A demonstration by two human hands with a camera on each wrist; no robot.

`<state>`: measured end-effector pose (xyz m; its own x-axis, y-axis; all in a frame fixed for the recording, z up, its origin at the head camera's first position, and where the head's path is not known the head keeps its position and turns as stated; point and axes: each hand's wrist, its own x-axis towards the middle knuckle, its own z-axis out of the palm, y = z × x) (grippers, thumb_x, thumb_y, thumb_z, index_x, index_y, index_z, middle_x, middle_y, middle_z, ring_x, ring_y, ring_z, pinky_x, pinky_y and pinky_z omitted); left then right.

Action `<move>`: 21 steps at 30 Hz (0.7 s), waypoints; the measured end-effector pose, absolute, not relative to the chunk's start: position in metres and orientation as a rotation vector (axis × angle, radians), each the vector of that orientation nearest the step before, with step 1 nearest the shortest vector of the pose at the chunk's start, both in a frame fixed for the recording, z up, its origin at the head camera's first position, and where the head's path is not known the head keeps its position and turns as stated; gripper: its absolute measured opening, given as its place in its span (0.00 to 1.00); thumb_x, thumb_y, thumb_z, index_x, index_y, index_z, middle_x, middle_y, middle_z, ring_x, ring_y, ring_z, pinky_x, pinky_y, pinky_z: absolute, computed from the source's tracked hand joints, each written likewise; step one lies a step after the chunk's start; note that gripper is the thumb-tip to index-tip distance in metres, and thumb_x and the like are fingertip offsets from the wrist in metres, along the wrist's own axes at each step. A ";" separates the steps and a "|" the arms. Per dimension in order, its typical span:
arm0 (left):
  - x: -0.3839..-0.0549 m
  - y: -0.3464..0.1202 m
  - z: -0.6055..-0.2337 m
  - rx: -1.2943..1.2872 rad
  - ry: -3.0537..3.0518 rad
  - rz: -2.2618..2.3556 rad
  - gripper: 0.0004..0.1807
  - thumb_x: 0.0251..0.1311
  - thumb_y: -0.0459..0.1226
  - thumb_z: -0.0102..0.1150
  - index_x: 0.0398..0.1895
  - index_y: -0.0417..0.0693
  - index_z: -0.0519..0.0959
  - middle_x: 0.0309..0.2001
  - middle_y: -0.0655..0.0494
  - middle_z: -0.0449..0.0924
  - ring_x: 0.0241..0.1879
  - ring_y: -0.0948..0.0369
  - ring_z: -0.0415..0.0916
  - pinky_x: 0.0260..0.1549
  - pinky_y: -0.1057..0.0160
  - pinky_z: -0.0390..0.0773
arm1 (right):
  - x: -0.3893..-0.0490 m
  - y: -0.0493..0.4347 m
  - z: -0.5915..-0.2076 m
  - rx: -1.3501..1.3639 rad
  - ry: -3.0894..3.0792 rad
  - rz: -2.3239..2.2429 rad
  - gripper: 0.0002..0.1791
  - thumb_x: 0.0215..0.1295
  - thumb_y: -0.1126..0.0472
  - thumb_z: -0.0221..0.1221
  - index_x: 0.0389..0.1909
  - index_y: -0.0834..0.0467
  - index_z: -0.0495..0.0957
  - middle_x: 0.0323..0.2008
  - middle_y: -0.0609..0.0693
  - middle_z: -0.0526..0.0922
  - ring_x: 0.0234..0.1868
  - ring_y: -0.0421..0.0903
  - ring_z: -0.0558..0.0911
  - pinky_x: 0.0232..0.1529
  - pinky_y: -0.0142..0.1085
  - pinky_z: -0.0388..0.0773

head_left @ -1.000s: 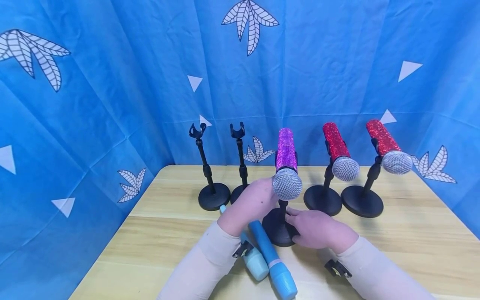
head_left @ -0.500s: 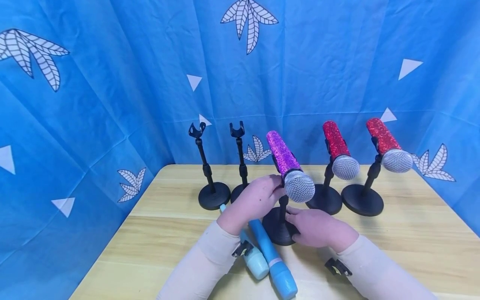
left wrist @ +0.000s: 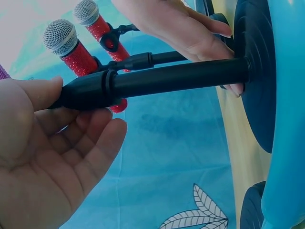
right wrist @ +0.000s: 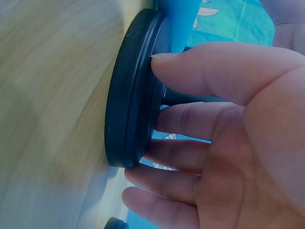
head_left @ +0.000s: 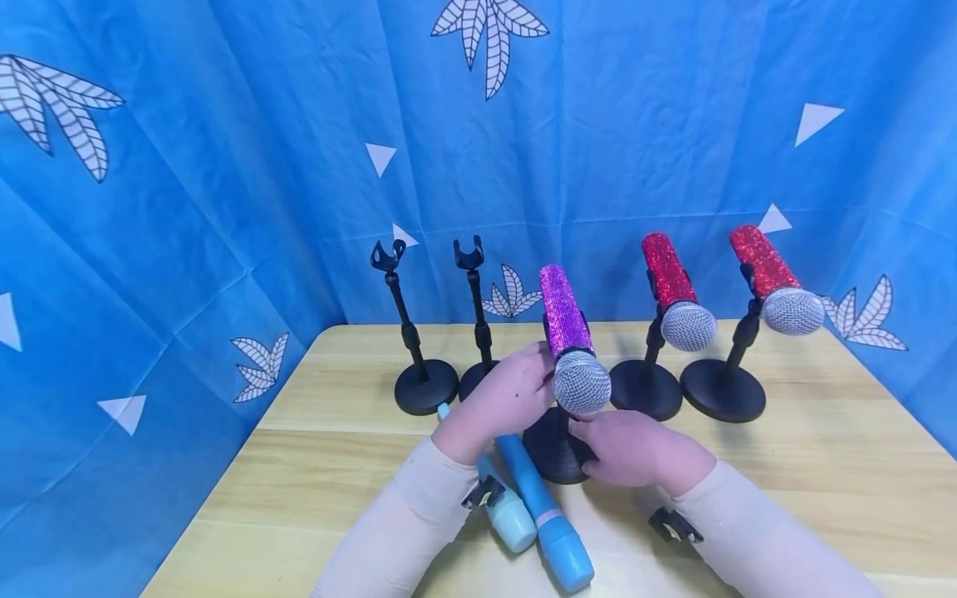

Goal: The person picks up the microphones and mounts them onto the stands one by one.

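A purple glittery microphone (head_left: pixel 566 311) with a silver mesh head sits in the clip of a black microphone stand (head_left: pixel 549 448), head tilted down toward me. My left hand (head_left: pixel 516 390) pinches the stand's upper joint, thumb on one side and fingertips on the other, as the left wrist view shows. Down at the round base (right wrist: pixel 131 105), my right hand (head_left: pixel 635 448) presses with fairly straight fingers, the thumb at the rim and the index finger close to the pole. Two blue microphones, a darker one (head_left: pixel 534 482) and a paler one (head_left: pixel 511 519), lie beside the base, partly under my left forearm.
Two stands holding red glittery microphones (head_left: pixel 669 270) (head_left: pixel 763 262) stand to the right. On the left are two stands with bare clips (head_left: pixel 388 256) (head_left: pixel 468 252). Blue patterned cloth (head_left: pixel 478 166) hangs around the wooden table (head_left: pixel 299 465).
The purple microphone's head first swung right, then partly back left, and now tips lower. My left hand stays at the upper joint and my right at the base.
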<state>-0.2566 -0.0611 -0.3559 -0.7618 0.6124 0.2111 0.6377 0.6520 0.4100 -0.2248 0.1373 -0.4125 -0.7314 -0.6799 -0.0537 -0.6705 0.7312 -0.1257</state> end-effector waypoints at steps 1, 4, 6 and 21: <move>-0.257 -0.061 -0.356 -1.067 -2.811 -0.728 0.17 0.76 0.39 0.51 0.62 0.47 0.79 0.58 0.55 0.78 0.57 0.60 0.74 0.58 0.62 0.75 | -0.225 0.137 -0.412 -1.108 2.833 -0.151 0.29 0.56 0.58 0.68 0.58 0.65 0.79 0.47 0.57 0.84 0.44 0.54 0.85 0.46 0.50 0.82; -0.257 -0.061 -0.356 -1.072 -2.828 -0.735 0.19 0.77 0.39 0.50 0.66 0.48 0.76 0.63 0.55 0.76 0.62 0.61 0.72 0.62 0.61 0.72 | -0.225 0.137 -0.411 -1.109 2.837 -0.149 0.28 0.55 0.58 0.68 0.57 0.65 0.79 0.49 0.57 0.84 0.46 0.54 0.85 0.47 0.50 0.82; -0.257 -0.062 -0.356 -1.065 -2.845 -0.761 0.20 0.77 0.40 0.50 0.68 0.49 0.75 0.64 0.56 0.75 0.64 0.62 0.70 0.63 0.61 0.71 | -0.224 0.136 -0.411 -1.102 2.840 -0.145 0.28 0.55 0.58 0.67 0.57 0.65 0.80 0.51 0.57 0.83 0.47 0.55 0.85 0.48 0.50 0.81; -0.257 -0.065 -0.354 -1.003 -2.833 -0.989 0.18 0.73 0.43 0.58 0.63 0.55 0.78 0.54 0.62 0.77 0.55 0.65 0.74 0.57 0.61 0.74 | -0.226 0.139 -0.413 -1.090 2.837 -0.164 0.29 0.55 0.58 0.68 0.58 0.64 0.80 0.55 0.56 0.81 0.48 0.53 0.85 0.51 0.50 0.80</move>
